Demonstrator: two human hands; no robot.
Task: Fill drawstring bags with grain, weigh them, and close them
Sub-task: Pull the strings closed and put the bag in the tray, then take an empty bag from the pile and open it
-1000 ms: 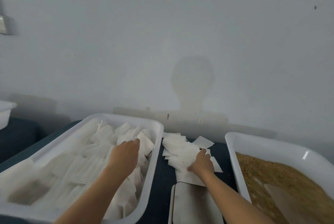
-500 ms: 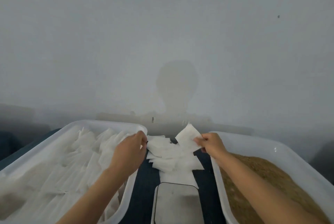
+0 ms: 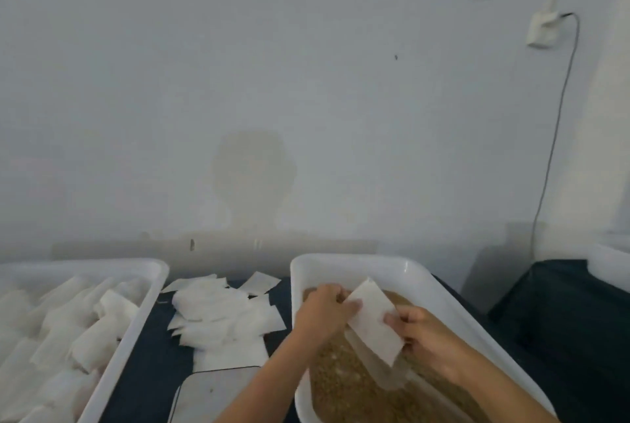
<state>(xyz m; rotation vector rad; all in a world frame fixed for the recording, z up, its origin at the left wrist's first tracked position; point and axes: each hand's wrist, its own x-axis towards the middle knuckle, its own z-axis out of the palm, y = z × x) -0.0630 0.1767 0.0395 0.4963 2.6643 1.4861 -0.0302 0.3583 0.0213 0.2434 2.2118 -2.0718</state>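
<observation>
1. An empty drawstring bag [image 3: 373,318] is being pinched between the left hand [image 3: 322,315] and right hand [image 3: 421,332].
2. It is being held just above the grain [image 3: 344,385], in the tray [image 3: 351,267] beneath both hands, probably so spillage falls back in.

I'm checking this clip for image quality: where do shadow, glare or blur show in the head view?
Head view: a soft head-and-shoulders shadow falls on the wall; a small glare spot sits on the grain tray's far rim; the filled bags in the left tray look washed out and smeared; both hands, left and right, and the empty bag are slightly soft.
</observation>
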